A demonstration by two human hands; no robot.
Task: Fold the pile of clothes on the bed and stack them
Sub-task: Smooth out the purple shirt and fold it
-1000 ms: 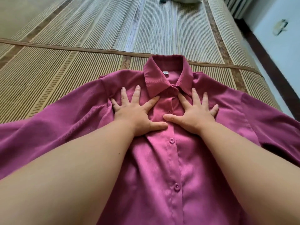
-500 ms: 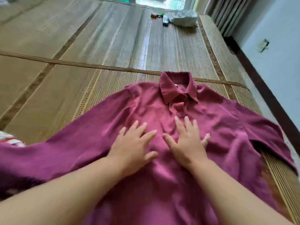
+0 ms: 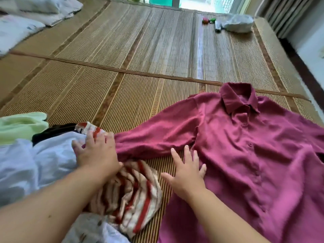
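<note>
A magenta button-up shirt [image 3: 245, 151] lies face up on the woven bamboo mat [image 3: 122, 50], collar pointing away, its left sleeve stretched out toward the pile. My left hand [image 3: 96, 151] lies with spread fingers at the sleeve's cuff, over the edge of the pile; whether it grips the cuff I cannot tell. My right hand [image 3: 187, 171] rests flat, fingers apart, on the shirt's side near the armpit. The pile at the left holds a red-and-cream striped garment [image 3: 135, 195], a pale blue garment [image 3: 35, 162], a light green one [image 3: 21, 125] and something black [image 3: 52, 132].
Folded white bedding [image 3: 35, 11] lies at the far left corner. A white plastic bag [image 3: 236, 23] and small coloured items [image 3: 208, 21] sit at the far end of the mat. The bed's right edge borders a dark skirting and wall [image 3: 306, 71].
Both hands left the shirt's chest. The view swung left, revealing the pile. My left hand moved out to the sleeve cuff, my right hand to the shirt's side.
</note>
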